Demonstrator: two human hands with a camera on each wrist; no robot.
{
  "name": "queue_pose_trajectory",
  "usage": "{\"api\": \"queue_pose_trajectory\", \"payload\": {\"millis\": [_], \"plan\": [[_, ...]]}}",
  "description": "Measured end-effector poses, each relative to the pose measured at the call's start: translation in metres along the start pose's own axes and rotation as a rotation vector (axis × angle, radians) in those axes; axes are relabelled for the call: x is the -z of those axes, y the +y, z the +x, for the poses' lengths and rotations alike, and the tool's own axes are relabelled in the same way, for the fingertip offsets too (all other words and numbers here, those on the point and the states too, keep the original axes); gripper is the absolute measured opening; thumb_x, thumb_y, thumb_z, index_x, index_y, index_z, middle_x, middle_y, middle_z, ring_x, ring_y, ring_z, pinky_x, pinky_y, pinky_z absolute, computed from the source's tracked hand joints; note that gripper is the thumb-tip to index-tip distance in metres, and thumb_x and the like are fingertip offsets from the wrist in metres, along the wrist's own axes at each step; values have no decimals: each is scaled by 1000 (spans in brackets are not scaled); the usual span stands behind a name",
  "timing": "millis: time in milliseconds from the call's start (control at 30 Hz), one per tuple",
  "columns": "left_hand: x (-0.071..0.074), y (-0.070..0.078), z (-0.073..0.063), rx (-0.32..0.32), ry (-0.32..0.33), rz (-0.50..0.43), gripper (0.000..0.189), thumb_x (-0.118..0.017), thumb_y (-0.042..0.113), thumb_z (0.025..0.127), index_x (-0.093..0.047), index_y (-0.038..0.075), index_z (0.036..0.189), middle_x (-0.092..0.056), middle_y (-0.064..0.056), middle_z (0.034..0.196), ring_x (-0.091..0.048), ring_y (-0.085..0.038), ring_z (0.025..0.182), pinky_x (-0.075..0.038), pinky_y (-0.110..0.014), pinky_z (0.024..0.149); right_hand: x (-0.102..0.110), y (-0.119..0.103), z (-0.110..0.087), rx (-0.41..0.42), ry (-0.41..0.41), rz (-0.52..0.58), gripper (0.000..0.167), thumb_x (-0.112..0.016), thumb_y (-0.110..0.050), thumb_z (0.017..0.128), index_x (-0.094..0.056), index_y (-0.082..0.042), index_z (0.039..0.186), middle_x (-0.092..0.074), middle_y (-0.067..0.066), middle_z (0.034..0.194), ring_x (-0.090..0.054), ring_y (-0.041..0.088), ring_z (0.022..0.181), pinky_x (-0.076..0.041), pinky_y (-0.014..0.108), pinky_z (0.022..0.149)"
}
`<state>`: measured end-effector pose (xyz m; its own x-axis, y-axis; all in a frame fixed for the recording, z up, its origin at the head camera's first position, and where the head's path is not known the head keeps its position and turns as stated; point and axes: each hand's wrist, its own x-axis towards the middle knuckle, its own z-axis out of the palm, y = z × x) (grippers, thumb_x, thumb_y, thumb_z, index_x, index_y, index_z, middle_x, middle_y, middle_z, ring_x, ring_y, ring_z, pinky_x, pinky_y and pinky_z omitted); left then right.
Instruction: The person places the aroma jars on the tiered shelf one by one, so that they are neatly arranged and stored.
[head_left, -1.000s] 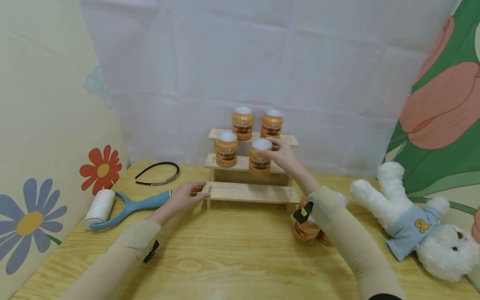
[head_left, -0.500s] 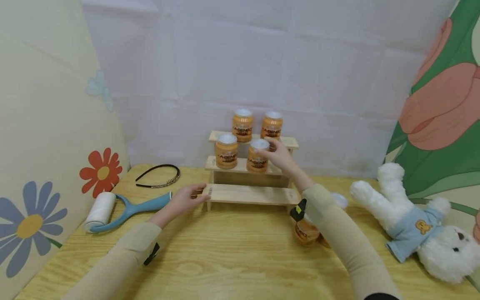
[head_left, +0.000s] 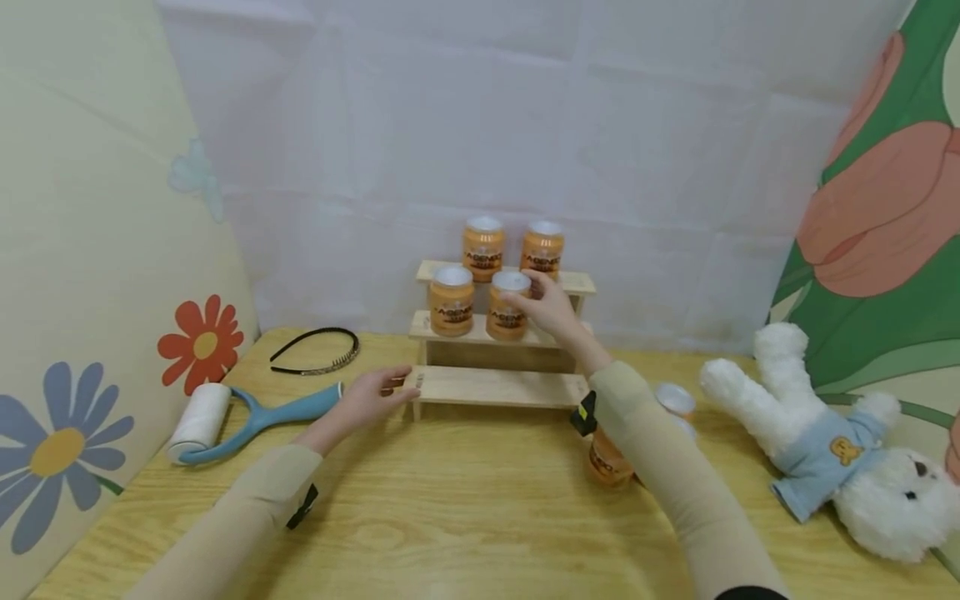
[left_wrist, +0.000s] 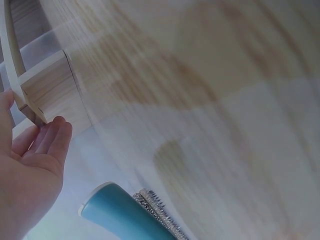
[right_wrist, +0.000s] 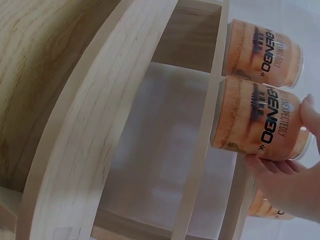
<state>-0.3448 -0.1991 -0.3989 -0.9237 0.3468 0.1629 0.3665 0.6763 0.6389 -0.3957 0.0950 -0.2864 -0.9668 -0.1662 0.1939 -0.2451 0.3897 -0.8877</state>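
Observation:
My right hand (head_left: 553, 310) grips an orange can (head_left: 507, 317) with a pale lid, thumb and fingers around its sides near the top. This can stands upright on the middle tier of a wooden stepped stand (head_left: 495, 387), beside a similar can (head_left: 452, 308). In the right wrist view the held can (right_wrist: 257, 120) appears at the tier, close to its neighbour (right_wrist: 260, 54). My left hand (head_left: 367, 398) holds the left end of the lowest tier; the left wrist view shows the plank end (left_wrist: 31, 111) between thumb and fingers.
Two more cans stand on the top tier, one at its left (head_left: 483, 250). Several cans (head_left: 611, 462) stand on the table at right, partly behind my sleeve. A blue lint roller (head_left: 262, 417) and black headband (head_left: 315, 354) lie left; a white plush toy (head_left: 832, 450) lies right.
My right hand has moved the can left and slightly back, from in front of the middle tier onto it, closer to the other can there. My left hand has stayed at the stand's end.

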Motion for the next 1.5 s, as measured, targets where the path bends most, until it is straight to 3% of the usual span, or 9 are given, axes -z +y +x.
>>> {"api": "queue_pose_trajectory", "payload": {"millis": [233,700,933,1100,1333,1500], "plan": [[3,1,0,41,-15,-24,66,-58,39,93,-40,-2,141,-46,-25,138,-50,-42,120,-47,-49,99,0,-3,4,13,-1,-37,73,-68,-35,86,-33,-9,145,-41,11,144,-43,26,130,-45,40,103],[11,-5,-10,38,-20,-21,65,-57,39,93,-38,-1,141,-44,-25,140,-49,-42,122,-47,-49,99,-11,-6,7,38,-6,-76,72,-66,-32,89,-31,-7,146,-43,14,143,-44,27,129,-46,39,103],[8,-4,-7,21,-10,-19,64,-57,38,93,-40,-3,140,-45,-25,139,-50,-43,121,-48,-48,98,-9,-4,6,45,16,-91,74,-67,-35,87,-32,-8,147,-43,13,143,-44,27,129,-44,38,104],[4,-3,-3,2,-20,-19,64,-57,38,94,-40,-4,140,-45,-26,139,-50,-42,121,-48,-48,97,-3,1,1,18,-4,-84,76,-69,-38,85,-34,-10,146,-45,11,142,-45,26,129,-44,39,105],[2,0,-2,28,-39,-24,66,-57,40,93,-38,-1,142,-44,-24,140,-49,-42,122,-47,-49,99,5,-1,-11,-10,-25,-87,79,-71,-39,83,-33,-9,146,-44,11,144,-44,25,131,-41,37,108],[4,0,-3,32,-38,-27,66,-57,40,93,-38,0,142,-44,-24,140,-49,-42,122,-48,-48,99,13,-2,-21,9,-28,-118,75,-69,-38,85,-35,-7,145,-41,12,146,-42,27,133,-39,37,110]]}}
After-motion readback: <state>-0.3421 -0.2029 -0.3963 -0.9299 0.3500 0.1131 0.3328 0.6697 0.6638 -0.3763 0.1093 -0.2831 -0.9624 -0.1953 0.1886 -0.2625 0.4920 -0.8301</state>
